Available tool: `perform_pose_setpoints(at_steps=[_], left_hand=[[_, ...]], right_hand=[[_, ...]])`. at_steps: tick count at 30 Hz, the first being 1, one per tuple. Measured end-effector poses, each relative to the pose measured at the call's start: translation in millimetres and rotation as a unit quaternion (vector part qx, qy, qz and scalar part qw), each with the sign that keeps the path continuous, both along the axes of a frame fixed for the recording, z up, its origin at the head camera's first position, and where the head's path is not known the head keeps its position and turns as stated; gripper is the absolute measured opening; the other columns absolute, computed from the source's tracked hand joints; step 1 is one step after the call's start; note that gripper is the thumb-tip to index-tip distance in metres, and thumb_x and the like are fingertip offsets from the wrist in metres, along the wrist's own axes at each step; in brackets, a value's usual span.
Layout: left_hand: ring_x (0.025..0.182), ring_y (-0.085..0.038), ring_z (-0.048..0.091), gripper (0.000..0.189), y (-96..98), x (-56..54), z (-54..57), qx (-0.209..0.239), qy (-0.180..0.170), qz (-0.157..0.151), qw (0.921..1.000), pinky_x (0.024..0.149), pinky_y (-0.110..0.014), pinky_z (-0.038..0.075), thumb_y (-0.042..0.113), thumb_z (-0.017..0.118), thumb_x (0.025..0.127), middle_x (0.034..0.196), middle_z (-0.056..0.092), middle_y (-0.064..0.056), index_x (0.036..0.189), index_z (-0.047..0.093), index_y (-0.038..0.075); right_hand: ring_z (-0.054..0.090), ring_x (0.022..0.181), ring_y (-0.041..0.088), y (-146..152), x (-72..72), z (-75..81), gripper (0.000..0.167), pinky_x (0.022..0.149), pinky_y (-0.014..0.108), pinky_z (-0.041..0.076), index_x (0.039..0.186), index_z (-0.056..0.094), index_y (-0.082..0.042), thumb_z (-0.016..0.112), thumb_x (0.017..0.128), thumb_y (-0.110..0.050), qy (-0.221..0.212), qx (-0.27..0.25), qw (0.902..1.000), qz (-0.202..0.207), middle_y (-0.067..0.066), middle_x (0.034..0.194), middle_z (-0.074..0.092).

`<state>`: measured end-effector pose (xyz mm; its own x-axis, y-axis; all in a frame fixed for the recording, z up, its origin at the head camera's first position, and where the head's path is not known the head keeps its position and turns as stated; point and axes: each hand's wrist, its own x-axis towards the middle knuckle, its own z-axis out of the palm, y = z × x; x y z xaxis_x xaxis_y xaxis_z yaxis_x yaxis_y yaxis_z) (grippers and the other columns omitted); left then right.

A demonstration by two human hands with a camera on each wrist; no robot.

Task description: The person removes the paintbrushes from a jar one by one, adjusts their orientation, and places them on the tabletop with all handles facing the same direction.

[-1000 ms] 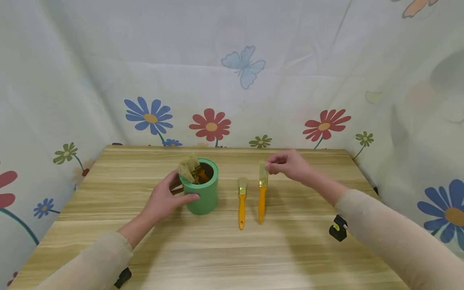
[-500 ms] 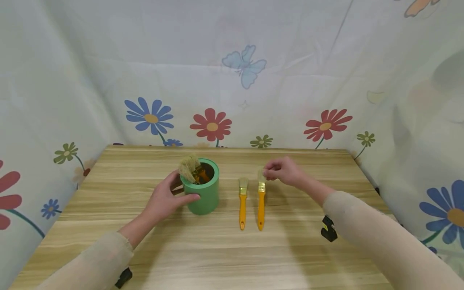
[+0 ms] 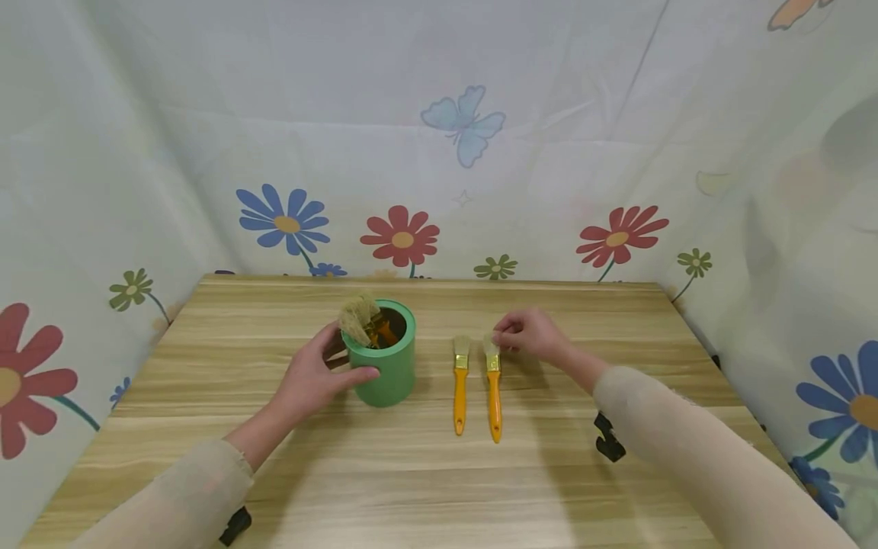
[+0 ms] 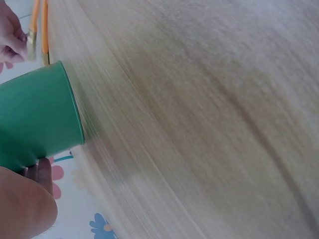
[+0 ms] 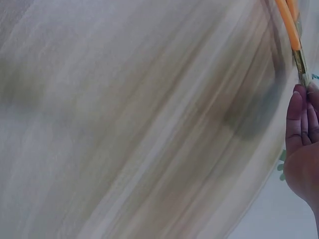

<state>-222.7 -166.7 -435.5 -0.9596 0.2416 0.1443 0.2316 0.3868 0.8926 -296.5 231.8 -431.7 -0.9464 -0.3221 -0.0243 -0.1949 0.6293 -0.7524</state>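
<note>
My left hand [image 3: 312,374] grips the left side of a green cylindrical pot [image 3: 386,379] standing on the table. Inside the pot are brushes with pale bristles [image 3: 358,320] leaning over its left rim; their orange handles are mostly hidden. To the pot's right, my right hand [image 3: 536,335] pinches the bristle tip of an orange-handled paintbrush [image 3: 495,404], its handle pointing toward me. A matching paintbrush [image 3: 460,393] lies parallel, just left of it. In the right wrist view, thumb and fingertips meet on the bristles, and the brush's handle [image 5: 289,25] slants away from the hand.
A wood-grain table [image 3: 384,480] spans the view, its far edge meeting a white cloth backdrop [image 3: 329,137] printed with flowers and a butterfly. Black devices [image 3: 609,438] are worn under both sleeves.
My right hand has come down and slightly left with the pinched paintbrush, bringing it closer alongside the other one. The left hand and the green pot stay in place.
</note>
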Motion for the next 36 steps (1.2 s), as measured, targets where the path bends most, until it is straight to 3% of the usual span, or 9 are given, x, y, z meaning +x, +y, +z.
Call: perform_pose_setpoints(at_steps=[6, 14, 20, 30, 36], left_hand=[[0.143, -0.037, 0.055, 0.092, -0.6, -0.4, -0.1, -0.001, 0.001, -0.001, 1.0, 0.115, -0.055, 0.052, 0.034, 0.092, 0.087, 0.153, 0.058, -0.014, 0.162, 0.043, 0.018], [0.143, -0.038, 0.055, 0.092, -0.1, 0.3, 2.2, -0.002, -0.001, 0.001, 1.0, 0.115, -0.054, 0.052, 0.034, 0.093, 0.086, 0.153, 0.058, -0.014, 0.162, 0.043, 0.018], [0.143, -0.036, 0.056, 0.093, -0.6, -1.3, 1.0, -0.004, -0.004, 0.002, 1.0, 0.114, -0.053, 0.052, 0.037, 0.093, 0.085, 0.153, 0.059, -0.013, 0.162, 0.044, 0.019], [0.142, -0.036, 0.056, 0.093, -0.8, -1.6, 1.0, -0.003, 0.0, 0.002, 1.0, 0.114, -0.053, 0.052, 0.036, 0.093, 0.085, 0.153, 0.059, -0.012, 0.162, 0.044, 0.019], [0.142, -0.036, 0.056, 0.091, -0.4, -1.9, 0.3, -0.001, 0.002, 0.001, 1.0, 0.114, -0.053, 0.053, 0.035, 0.094, 0.085, 0.152, 0.059, -0.013, 0.161, 0.045, 0.018]], right_hand=[[0.069, 0.076, 0.017, -1, -0.7, -8.0, 0.014, 0.066, 0.024, 0.06, 0.105, 0.079, 0.001, 0.078, 0.099, -0.012, 0.001, 0.019, 0.9994, -0.027, 0.006, 0.087, 0.077], [0.074, 0.075, 0.018, -2, -1.1, -12.7, 0.013, 0.071, 0.033, 0.068, 0.105, 0.075, 0.008, 0.076, 0.1, -0.004, -0.02, -0.017, 0.9991, -0.035, 0.014, 0.089, 0.078], [0.073, 0.072, 0.016, -1, -2.6, -15.9, 0.013, 0.069, 0.032, 0.067, 0.104, 0.075, 0.009, 0.077, 0.098, -0.003, -0.011, -0.017, 0.999, -0.041, 0.014, 0.089, 0.078], [0.074, 0.074, 0.015, 2, -2.3, -14.1, 0.016, 0.07, 0.03, 0.067, 0.105, 0.076, 0.005, 0.079, 0.098, -0.008, -0.013, 0.01, 0.9979, -0.062, 0.012, 0.092, 0.078], [0.073, 0.087, 0.019, 9, -2.3, -10.2, 0.022, 0.079, 0.032, 0.066, 0.112, 0.075, 0.001, 0.079, 0.099, -0.017, -0.001, 0.044, 0.996, -0.078, 0.012, 0.102, 0.078]])
